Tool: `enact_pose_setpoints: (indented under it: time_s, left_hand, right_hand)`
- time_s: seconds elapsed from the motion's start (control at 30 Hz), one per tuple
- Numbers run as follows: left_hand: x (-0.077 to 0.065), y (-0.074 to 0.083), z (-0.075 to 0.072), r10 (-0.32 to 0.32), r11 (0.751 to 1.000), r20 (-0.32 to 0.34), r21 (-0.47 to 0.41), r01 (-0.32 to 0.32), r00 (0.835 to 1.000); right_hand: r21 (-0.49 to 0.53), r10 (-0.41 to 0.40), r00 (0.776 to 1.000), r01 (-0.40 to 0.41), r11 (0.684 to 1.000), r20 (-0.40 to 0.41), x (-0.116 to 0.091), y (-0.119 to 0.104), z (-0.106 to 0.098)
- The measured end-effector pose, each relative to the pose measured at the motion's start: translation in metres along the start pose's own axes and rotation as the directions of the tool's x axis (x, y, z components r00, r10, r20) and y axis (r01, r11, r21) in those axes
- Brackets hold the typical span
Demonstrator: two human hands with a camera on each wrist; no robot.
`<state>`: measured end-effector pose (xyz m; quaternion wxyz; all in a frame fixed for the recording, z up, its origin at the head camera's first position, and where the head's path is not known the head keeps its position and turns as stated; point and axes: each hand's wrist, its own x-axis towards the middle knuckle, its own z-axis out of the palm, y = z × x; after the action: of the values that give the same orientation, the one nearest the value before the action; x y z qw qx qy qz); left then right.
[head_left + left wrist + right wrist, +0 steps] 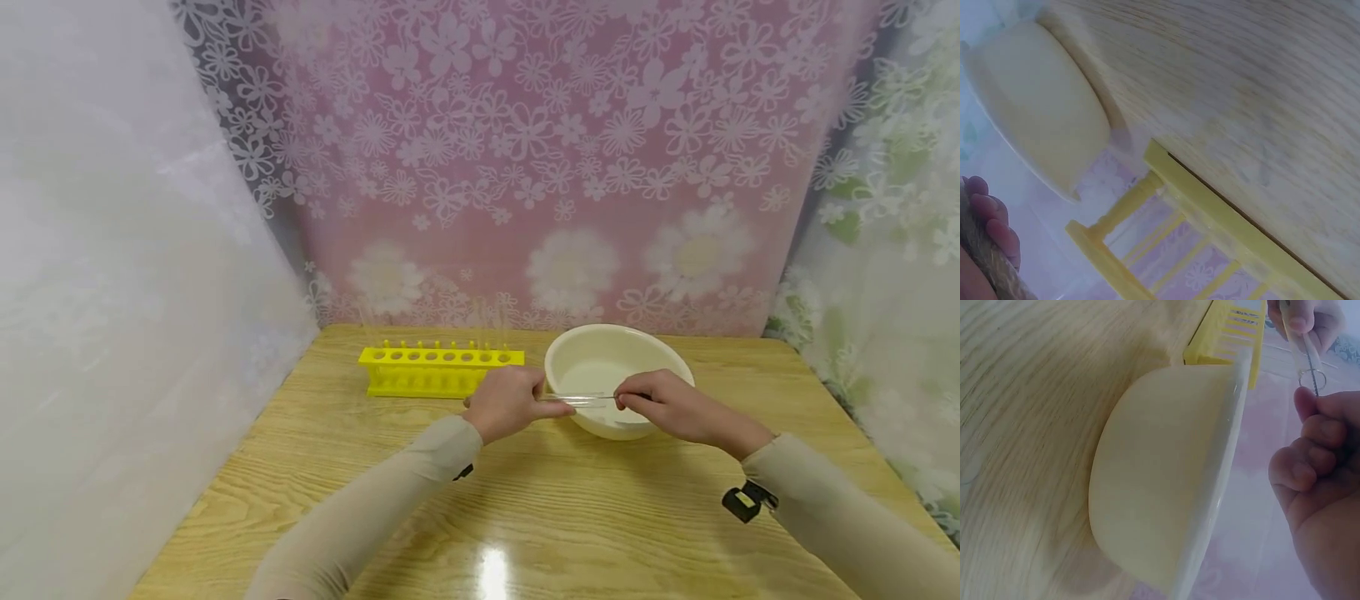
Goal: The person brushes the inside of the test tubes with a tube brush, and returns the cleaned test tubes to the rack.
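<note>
In the head view my left hand [510, 402] grips a clear glass test tube [576, 400], which lies roughly level with its mouth to the right, over the white basin [617, 432]. My right hand [667, 404] pinches the thin twisted wire of a test tube brush [1314, 370] between thumb and forefinger. That wire enters the tube's mouth. Brownish bristles [988, 253] show in the tube within the left fingers [999, 219] in the left wrist view. The right hand's other fingers [1302, 469] are curled in. Much of the tube is hidden by the left hand.
A yellow test tube rack [442, 358] stands left of the basin, with several clear tubes upright at its ends. Beneath everything is a wood-grain table [465, 517]. A pink floral curtain [525, 167] hangs behind, with pale sheets at both sides.
</note>
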<state>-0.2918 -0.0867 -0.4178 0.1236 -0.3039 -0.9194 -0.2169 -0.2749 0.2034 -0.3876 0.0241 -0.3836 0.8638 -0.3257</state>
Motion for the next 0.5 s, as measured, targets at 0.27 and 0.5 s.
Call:
enact_pose_setpoints:
  time_s: [0.27,0.5]
  left_hand:
    - [-0.003,-0.001,-0.003,-0.001,1.0,-0.013,0.031,0.002,1.0]
    - [-0.008,-0.009,-0.006,0.014,1.0,-0.018,0.012,-0.013,1.0]
  right_hand:
    - [-0.033,-0.081,0.997,0.081,0.996,-0.012,-0.001,0.0,0.0]
    - [0.001,-0.077,0.997,0.077,0.997,-0.015,-0.015,0.009,-0.013]
